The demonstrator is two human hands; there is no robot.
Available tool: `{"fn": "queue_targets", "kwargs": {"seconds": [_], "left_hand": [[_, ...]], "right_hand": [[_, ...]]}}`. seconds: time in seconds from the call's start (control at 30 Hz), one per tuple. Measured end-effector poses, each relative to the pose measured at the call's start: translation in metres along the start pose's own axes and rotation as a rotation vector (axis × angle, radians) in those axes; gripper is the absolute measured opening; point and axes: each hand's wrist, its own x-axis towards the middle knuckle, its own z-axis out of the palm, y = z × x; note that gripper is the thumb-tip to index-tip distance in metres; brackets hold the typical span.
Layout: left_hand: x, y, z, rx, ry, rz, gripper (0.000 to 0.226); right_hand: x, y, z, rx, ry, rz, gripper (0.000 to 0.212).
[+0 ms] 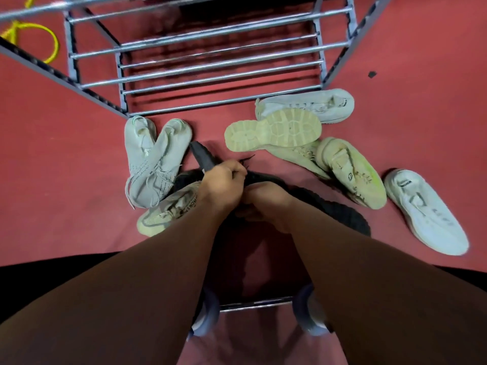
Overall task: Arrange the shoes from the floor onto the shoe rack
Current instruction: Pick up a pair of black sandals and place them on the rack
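Observation:
Two black knit shoes lie on the red floor in front of me. My left hand (pixel 224 185) grips one black shoe (pixel 201 158) by its upper, toe pointing up-left. My right hand (pixel 266 200) holds the other black shoe (pixel 340 209), which stretches to the right. The metal shoe rack (pixel 221 64) stands just beyond, its bars bare. Around my hands lie a crossed pair of pale grey knit shoes (pixel 155 159), a beige knit shoe (pixel 168 209), an upturned boot showing its sole (pixel 274 133), and several more pale shoes.
A white sneaker (pixel 427 212) lies far right, a yellowish one (pixel 350 169) beside it, and another white sneaker (pixel 308 104) by the rack's foot. A yellow cord (pixel 50 40) loops on the floor at upper left. A rack bar (pixel 255 304) crosses below my arms.

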Motion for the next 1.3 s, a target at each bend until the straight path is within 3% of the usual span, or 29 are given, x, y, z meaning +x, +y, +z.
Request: {"fn": "queue_targets", "kwargs": {"seconds": [0.13, 0.2, 0.37, 0.43, 0.5, 0.57, 0.7, 0.8, 0.9, 1.0, 1.1, 1.2, 1.3], "left_hand": [[0.003, 0.004, 0.026, 0.087, -0.204, 0.001, 0.026], [0.004, 0.003, 0.038, 0.150, -0.288, -0.029, 0.036], [0.006, 0.004, 0.064, 0.248, -0.364, -0.121, 0.071], [0.005, 0.008, 0.070, 0.284, -0.337, -0.141, 0.066], [0.006, 0.011, 0.074, 0.299, -0.310, -0.158, 0.044], [0.007, 0.014, 0.075, 0.188, -0.290, -0.208, 0.018], [0.004, 0.018, 0.076, -0.248, -0.328, -0.571, 0.016], [-0.001, 0.013, 0.074, -0.267, -0.476, -0.718, 0.025], [-0.006, 0.002, 0.074, -0.178, -0.654, -0.787, 0.053], [-0.010, 0.000, 0.070, -0.172, -0.765, -0.768, 0.087], [-0.008, 0.006, 0.062, -0.274, -0.848, -0.776, 0.118], [-0.005, 0.014, 0.056, -0.412, -0.963, -0.753, 0.119], [-0.006, 0.010, 0.053, -0.523, -1.010, -0.703, 0.103]], "right_hand": [[0.003, 0.018, -0.068, -0.440, 0.535, 0.001, 0.025], [0.001, 0.034, -0.099, -0.469, 0.643, 0.046, 0.035], [-0.010, 0.070, -0.128, -0.617, 0.452, 0.243, 0.072], [-0.011, 0.079, -0.132, -0.750, 0.375, 0.281, 0.087], [-0.010, 0.079, -0.133, -0.819, 0.319, 0.296, 0.092], [-0.009, 0.075, -0.130, -0.910, 0.235, 0.288, 0.087], [-0.004, 0.078, -0.125, -1.043, 0.119, 0.301, 0.066], [-0.002, 0.083, -0.124, -1.134, 0.150, 0.240, 0.057], [-0.006, 0.083, -0.123, -1.225, 0.178, 0.165, 0.037], [-0.009, 0.066, -0.120, -1.204, 0.201, 0.061, 0.035], [-0.013, 0.039, -0.122, -1.043, 0.156, 0.091, 0.034], [-0.020, 0.021, -0.120, -0.677, 0.030, 0.142, 0.027], [-0.026, 0.005, -0.108, -0.243, -0.117, 0.170, 0.015]]}}
